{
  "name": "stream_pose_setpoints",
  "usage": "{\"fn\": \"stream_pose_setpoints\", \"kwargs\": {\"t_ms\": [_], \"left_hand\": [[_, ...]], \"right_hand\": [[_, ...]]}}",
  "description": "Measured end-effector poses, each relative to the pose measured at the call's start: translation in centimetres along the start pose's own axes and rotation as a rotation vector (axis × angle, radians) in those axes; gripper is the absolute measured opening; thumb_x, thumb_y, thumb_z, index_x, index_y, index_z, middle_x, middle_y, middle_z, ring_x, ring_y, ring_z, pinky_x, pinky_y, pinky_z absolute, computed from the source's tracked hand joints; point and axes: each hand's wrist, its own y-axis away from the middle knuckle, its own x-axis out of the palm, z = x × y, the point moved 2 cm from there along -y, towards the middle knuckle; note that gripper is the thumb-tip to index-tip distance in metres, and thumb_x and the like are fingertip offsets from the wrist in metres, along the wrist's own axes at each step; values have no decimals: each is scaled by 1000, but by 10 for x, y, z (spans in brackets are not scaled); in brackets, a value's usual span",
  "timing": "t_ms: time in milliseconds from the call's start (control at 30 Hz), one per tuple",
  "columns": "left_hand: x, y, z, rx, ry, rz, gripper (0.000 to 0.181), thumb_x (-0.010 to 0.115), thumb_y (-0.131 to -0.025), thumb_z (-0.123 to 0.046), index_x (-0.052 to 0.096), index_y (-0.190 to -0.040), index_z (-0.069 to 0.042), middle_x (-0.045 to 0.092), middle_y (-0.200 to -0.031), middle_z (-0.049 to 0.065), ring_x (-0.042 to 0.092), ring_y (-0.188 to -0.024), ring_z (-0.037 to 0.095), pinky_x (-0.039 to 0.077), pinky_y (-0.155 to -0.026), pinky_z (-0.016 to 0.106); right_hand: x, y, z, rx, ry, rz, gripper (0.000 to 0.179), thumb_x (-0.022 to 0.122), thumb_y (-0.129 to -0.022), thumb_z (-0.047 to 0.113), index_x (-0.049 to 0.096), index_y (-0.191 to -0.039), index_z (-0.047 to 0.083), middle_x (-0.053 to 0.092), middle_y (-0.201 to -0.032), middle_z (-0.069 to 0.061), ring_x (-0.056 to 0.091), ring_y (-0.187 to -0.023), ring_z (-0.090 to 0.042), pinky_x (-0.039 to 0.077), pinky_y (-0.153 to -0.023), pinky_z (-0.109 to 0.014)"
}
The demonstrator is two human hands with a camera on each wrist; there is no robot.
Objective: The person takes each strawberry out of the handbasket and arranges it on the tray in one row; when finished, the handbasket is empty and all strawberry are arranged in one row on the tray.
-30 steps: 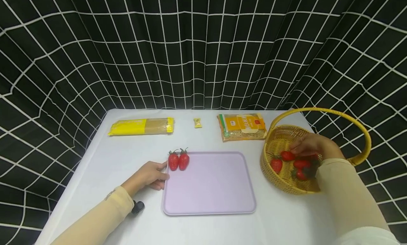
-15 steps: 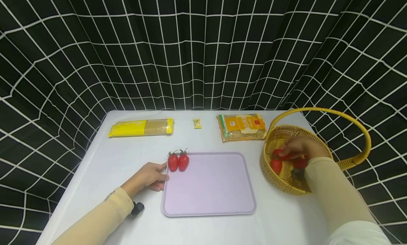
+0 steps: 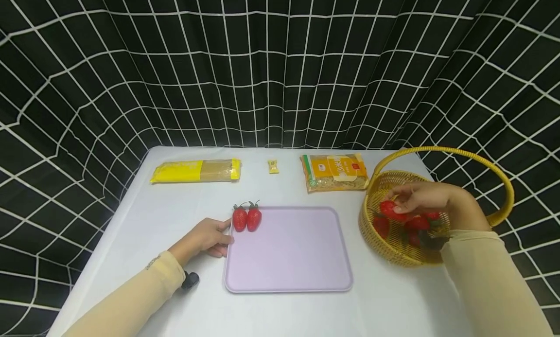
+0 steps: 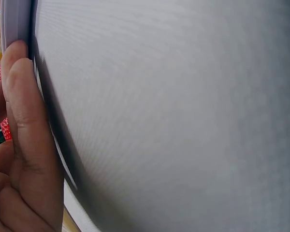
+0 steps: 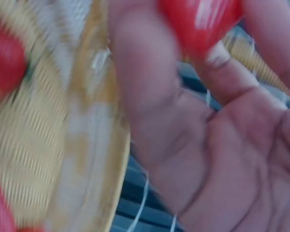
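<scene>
My right hand (image 3: 413, 198) pinches a red strawberry (image 3: 388, 208) between thumb and fingers over the yellow wicker basket (image 3: 372, 239). Close up in the right wrist view, this strawberry (image 5: 203, 24) is cut off by the top edge. More strawberries (image 3: 417, 223) lie in the basket below, partly hidden by the hand and sleeve. At the left, my left hand (image 3: 207, 237) holds the edge of a pale purple tray (image 3: 288, 259), thumb at the rim and fingers (image 4: 26, 106) along its outer side. Two strawberries (image 3: 253, 218) with green leaves lie side by side in the tray's far left corner.
Along the back of the white table (image 3: 175, 303) lie a yellow noodle packet (image 3: 197, 171), a small yellow wrapped piece (image 3: 273, 167) and an orange grain bag (image 3: 336, 172). The basket's tall handle (image 3: 463, 155) arches behind the right hand. A black grid curtain (image 3: 280, 69) surrounds the table.
My right hand has moved left within the basket, then lifted slightly with a strawberry pinched in its fingers. The left hand, tray and its two strawberries stay in place.
</scene>
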Motion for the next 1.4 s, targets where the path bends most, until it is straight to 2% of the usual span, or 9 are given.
{"fn": "stream_pose_setpoints", "kwargs": {"t_ms": [100,233,300,400,533,667,900,1100,1400], "left_hand": [[-2,2,-1,-7,-13,-2,70,74,-87,-13,41,-148,-8,68,-67,12,68,-57,20,60,-55,29],[-3,3,-3,-5,-18,-2,69,73,-87,-13,41,-148,-8,68,-67,11,68,-57,20,59,-54,29],[-2,3,-3,-5,-14,-5,69,73,-87,-13,41,-148,-8,68,-67,12,68,-57,20,59,-54,29],[-1,2,-1,-4,-14,-10,69,74,-87,-13,41,-148,-8,68,-67,11,68,-56,20,59,-54,29],[0,2,-1,-2,-20,-13,70,74,-87,-13,41,-148,-7,68,-67,11,68,-56,19,59,-54,28],[0,2,0,3,-18,-13,70,74,-87,-13,41,-148,-7,67,-66,11,68,-55,19,59,-54,28],[-2,1,1,8,-18,-12,69,73,-87,-14,41,-148,-7,67,-66,11,68,-55,19,59,-54,28],[-1,-2,-1,6,0,-5,69,74,-87,-13,42,-148,-8,68,-66,12,68,-55,20,59,-54,29],[-1,0,1,14,0,-14,68,74,-87,-13,42,-148,-7,67,-66,11,67,-55,20,59,-53,28]], "right_hand": [[30,-25,26,-84,74,-5,40,62,-95,13,50,-127,-6,62,-110,-17,61,-102,-30,54,-91,-38],[77,-82,52,-104,128,-46,35,68,-92,20,58,-118,-1,66,-103,-13,63,-95,-28,56,-88,-39],[99,-113,61,-80,117,-90,33,70,-90,22,60,-112,0,67,-99,-11,63,-92,-26,56,-86,-38],[126,-151,73,-5,114,-203,30,73,-85,24,63,-104,1,67,-93,-9,62,-86,-23,55,-81,-35],[146,-181,84,91,169,-336,29,75,-83,27,65,-97,4,64,-88,-8,57,-83,-24,51,-75,-35],[158,-196,91,116,187,-395,30,75,-84,28,64,-96,3,64,-84,-9,58,-81,-25,50,-74,-34],[171,-211,94,118,146,-391,27,73,-88,21,61,-98,0,68,-78,-12,65,-72,-24,53,-74,-34],[172,-214,101,117,216,-396,29,73,-87,23,61,-101,0,66,-77,-11,63,-71,-24,53,-72,-34],[172,-208,105,111,210,-377,27,72,-87,26,63,-95,2,66,-81,-12,63,-73,-25,55,-73,-36]]}}
